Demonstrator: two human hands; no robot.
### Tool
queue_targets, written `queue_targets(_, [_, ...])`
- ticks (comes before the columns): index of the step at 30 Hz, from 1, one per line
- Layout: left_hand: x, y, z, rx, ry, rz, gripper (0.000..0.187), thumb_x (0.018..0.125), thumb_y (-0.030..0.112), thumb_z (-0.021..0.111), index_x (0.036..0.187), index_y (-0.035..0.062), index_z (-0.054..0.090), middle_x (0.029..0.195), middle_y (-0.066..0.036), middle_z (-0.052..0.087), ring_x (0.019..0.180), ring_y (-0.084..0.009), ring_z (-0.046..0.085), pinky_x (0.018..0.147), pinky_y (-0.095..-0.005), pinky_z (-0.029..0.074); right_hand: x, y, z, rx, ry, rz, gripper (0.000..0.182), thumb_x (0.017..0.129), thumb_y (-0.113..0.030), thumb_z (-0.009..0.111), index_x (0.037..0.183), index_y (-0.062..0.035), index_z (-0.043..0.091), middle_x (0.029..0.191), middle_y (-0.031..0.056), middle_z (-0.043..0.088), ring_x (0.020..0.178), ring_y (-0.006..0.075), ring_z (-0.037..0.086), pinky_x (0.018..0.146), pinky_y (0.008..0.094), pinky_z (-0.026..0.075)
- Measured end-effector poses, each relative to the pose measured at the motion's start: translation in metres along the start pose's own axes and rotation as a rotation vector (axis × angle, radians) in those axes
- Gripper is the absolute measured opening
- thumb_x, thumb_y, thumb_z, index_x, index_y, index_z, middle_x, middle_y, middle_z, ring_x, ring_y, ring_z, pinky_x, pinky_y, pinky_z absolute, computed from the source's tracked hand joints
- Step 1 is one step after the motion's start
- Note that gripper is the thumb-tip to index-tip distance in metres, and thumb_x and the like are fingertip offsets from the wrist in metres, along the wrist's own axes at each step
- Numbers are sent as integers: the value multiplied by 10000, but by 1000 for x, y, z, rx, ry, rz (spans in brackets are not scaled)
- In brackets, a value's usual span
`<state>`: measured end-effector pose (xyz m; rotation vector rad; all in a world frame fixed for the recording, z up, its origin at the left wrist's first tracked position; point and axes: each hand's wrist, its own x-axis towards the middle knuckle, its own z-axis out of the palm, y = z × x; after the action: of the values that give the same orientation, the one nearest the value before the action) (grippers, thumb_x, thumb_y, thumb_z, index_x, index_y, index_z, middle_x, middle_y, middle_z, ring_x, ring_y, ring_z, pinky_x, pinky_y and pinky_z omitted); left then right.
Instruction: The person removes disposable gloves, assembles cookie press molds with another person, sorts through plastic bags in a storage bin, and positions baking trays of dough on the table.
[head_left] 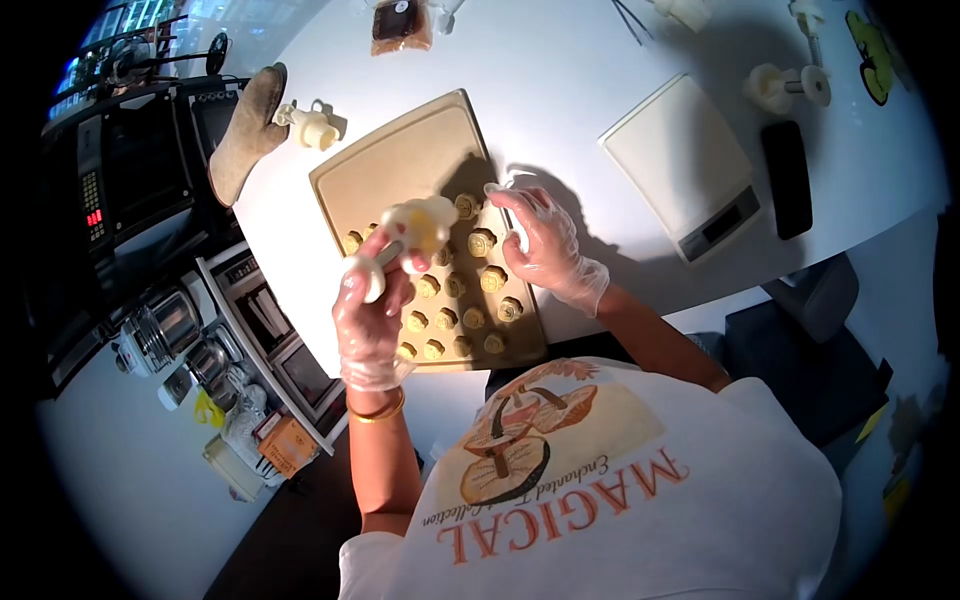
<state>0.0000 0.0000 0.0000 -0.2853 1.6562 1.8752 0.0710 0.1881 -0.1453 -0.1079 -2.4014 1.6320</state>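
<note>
Mould press (405,240) clasped in left hand (372,300).

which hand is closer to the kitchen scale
Right. The right hand hovers over the baking tray, apart from the kitchen scale. The left hand, holding a plunger mould, is farther off across the tray.

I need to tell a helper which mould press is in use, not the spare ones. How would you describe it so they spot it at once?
Start at the tan baking tray in the middle of the white table, with small moulded cakes in rows. Just above those rows, the gloved left hand grips a cream plunger press. Unlike the other presses lying on the table, it is held in the air.
</note>
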Motion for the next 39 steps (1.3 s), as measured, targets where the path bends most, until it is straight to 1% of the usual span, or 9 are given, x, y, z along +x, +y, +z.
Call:
queue_targets(2, [-12,12,2,73,11,102,714,759,496,629,1279,17,525,948,-182,613,477,-61,318,491,-191,272,-3,-6,0,40,-3,21,551,651,41,534,1187,-87,523,1055,116,601,984,306,559,834,396,481])
queue_targets(5, [-36,1,17,26,114,127,747,739,484,657,1292,8,499,974,-161,606,656,-96,469,572,-199,345,-28,-5,-13,-26,51,58,454,680,27,567,1124,-67,561,1026,101,607,944,274,579,783,369,496])
queue_targets(7, [-48,-23,-4,-65,173,164,713,801,475,641,1293,-17,487,1079,-152,594,855,-154,546,663,-218,403,-52,22,18,687,-91,240,584,766,73,571,1312,-90,443,1133,87,593,807,140,588,644,237,493])
queue_targets(10, [-58,-7,25,158,-31,199,782,749,488,697,1304,-16,472,1076,-131,604,899,-185,562,762,-266,430,-39,-27,-7,525,5,178,310,825,8,562,1129,-53,559,1004,37,621,813,86,577,692,242,477])
queue_targets(12, [-64,-10,53,360,-34,201,853,673,503,753,1295,-11,478,1043,-108,612,874,-184,582,769,-284,448,-32,-38,-31,344,48,153,296,805,21,568,1092,-53,576,968,72,663,827,139,636,706,272,510])
queue_targets(17, [-68,-31,73,190,-358,117,769,688,161,827,1319,-31,430,986,-71,601,877,-142,585,749,-260,491,-65,-48,-50,338,135,186,267,841,57,548,1097,-14,577,899,84,664,838,144,647,747,277,524])
queue_targets(28, [-78,-78,77,282,-546,256,749,666,78,808,1300,-70,437,856,-9,577,671,-40,467,631,-183,431,-127,-66,-84,323,394,419,206,871,-52,528,1055,-3,607,876,80,660,829,141,639,778,272,513])
queue_targets(31, [-87,-85,71,393,-601,180,777,684,-28,759,1364,-14,382,1006,-54,553,844,-102,541,728,-232,478,-135,-67,-93,280,436,388,197,869,-55,532,1042,-8,614,878,88,658,827,148,642,773,277,514])
queue_targets(39, [-62,-39,148,859,-416,477,796,653,200,817,1295,-88,444,884,-93,608,719,-117,558,644,-251,483,-143,-35,-158,171,407,344,180,876,-108,534,1011,-21,616,845,84,661,799,159,645,763,294,507])
